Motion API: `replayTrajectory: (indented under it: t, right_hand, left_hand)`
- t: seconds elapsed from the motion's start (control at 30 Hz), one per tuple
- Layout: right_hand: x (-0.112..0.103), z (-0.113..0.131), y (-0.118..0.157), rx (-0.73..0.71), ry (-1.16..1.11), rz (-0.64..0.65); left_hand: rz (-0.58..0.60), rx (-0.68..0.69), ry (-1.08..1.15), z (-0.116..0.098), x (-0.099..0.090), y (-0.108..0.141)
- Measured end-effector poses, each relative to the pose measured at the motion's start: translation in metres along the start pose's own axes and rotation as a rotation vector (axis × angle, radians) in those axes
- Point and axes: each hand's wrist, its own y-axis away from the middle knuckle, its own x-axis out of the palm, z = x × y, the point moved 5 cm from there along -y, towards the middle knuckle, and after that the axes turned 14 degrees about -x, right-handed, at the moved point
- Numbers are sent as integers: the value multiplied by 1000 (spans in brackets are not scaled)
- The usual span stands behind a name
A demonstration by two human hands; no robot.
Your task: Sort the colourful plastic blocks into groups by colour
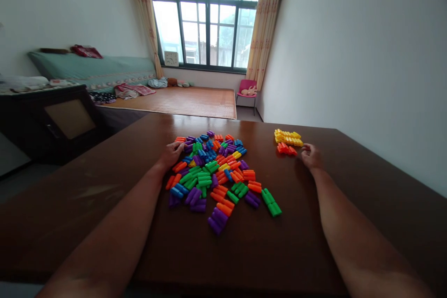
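Observation:
A loose pile of plastic building blocks (pixel 209 167), shaped like joined tubes in purple, green, orange, blue and yellow, spreads over the dark brown table (pixel 296 251). My left hand (pixel 173 154) rests at the pile's far left edge. Its fingers are bent together beside a purple block (pixel 188 148); what they grip, if anything, is hidden. To the right lies a separate stack of yellow blocks (pixel 288 138), with a row of orange blocks (pixel 287 149) in front of it. Close beside these is my right hand (pixel 312 156), fingers loosely curved, thumb apart, no block visible in it.
Nearest me in the pile are a purple block (pixel 218 221) and a green one (pixel 271 202). Past the table's far edge is a mat-covered bed (pixel 195 100). A dark cabinet (pixel 66 116) stands left, a pink chair (pixel 247 88) by the right wall.

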Motion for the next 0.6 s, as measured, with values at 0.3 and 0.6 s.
replayTrajectory:
  t: [0.3,0.6]
  right_hand:
    - [38,236,42,-561,-191,375]
    - [144,362,22,-699,92,833]
  left_hand:
    - [-33,24,2,-9,-2,6]
    - [-23,-16,-80,-10,1,7]
